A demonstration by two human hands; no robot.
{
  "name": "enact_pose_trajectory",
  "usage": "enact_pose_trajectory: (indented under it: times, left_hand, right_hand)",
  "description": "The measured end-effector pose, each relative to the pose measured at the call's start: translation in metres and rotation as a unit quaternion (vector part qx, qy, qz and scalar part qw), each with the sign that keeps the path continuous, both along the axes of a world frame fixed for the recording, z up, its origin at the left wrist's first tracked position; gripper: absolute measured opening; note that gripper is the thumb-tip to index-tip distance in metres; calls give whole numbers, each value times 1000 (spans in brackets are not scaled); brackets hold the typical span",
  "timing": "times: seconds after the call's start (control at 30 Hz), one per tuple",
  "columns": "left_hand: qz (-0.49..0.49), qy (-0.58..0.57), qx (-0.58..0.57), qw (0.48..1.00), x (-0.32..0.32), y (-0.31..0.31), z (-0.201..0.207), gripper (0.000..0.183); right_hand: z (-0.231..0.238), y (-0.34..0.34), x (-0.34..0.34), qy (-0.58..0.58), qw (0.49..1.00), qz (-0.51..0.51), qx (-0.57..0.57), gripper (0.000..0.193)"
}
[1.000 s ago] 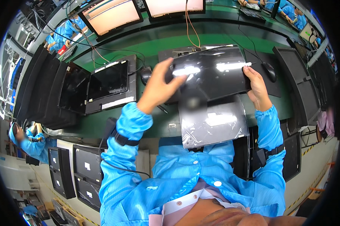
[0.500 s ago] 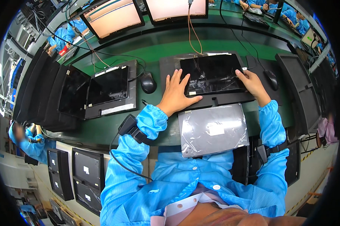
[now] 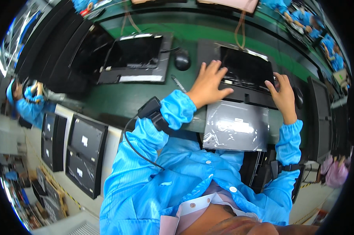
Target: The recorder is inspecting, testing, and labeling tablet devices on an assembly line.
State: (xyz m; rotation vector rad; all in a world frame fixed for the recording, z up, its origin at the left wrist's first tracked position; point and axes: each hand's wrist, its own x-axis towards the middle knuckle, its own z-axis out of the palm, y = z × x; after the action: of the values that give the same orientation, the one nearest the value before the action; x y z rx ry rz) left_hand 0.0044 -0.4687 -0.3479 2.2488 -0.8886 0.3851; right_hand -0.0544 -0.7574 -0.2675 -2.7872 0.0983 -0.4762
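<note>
A dark-screened tablet [image 3: 247,66] lies in a black foam holder [image 3: 206,49] on the green bench. My left hand [image 3: 210,84] is at the tablet's left edge, fingers spread, holding nothing. At the opposite edge my right hand [image 3: 283,96] has its thumb apart from its fingers, near the right corner; whether it touches the glass I cannot tell. Closer to me, a grey tablet [image 3: 238,127] in clear film sits back side up at the bench's front edge, with a pale label on it.
To the left a second dark tablet [image 3: 133,53] rests in its own holder, beside a black mouse [image 3: 182,59] and a pen [image 3: 178,83]. Stacked black trays [image 3: 47,43] stand at the far left. Another black tray [image 3: 320,117] is at the right, and a looped cable [image 3: 240,31] hangs behind.
The whole view has swung, so the bench shows higher and further right. My right thumb and fingers are spread wider beside the tablet; my left hand stays by its left edge.
</note>
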Motion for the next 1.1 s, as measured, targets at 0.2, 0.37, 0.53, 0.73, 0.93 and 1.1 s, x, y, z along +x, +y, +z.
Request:
enact_pose_trajectory:
  times: [0.2, 0.37, 0.53, 0.73, 0.93, 1.1]
  left_hand:
    - [-26, -41, -214, 976, -112, 69, 5, 36]
    - [134, -55, -224, 964, -190, 151, -23, 19]
    - [464, -93, -185, 861, -276, 273, -36, 21]
    - [779, -56, 93, 617, -454, 436, -67, 47]
    - [700, 92, 99, 701, -503, 428, -81, 78]
    - [742, 112, 99, 654, -516, 417, -89, 79]
  right_hand:
    - [11, 37, -16, -45, 972, 218, -75, 33]
    - [-11, 98, -20, 61, 942, 314, 100, 15]
    - [-49, 237, -12, 52, 929, 328, -161, 39]
    - [-49, 212, 53, 218, 913, 339, -70, 22]
    - [1, 273, 4, 385, 806, 361, 267, 11]
    - [-5, 420, -78, 422, 692, 513, 282, 30]
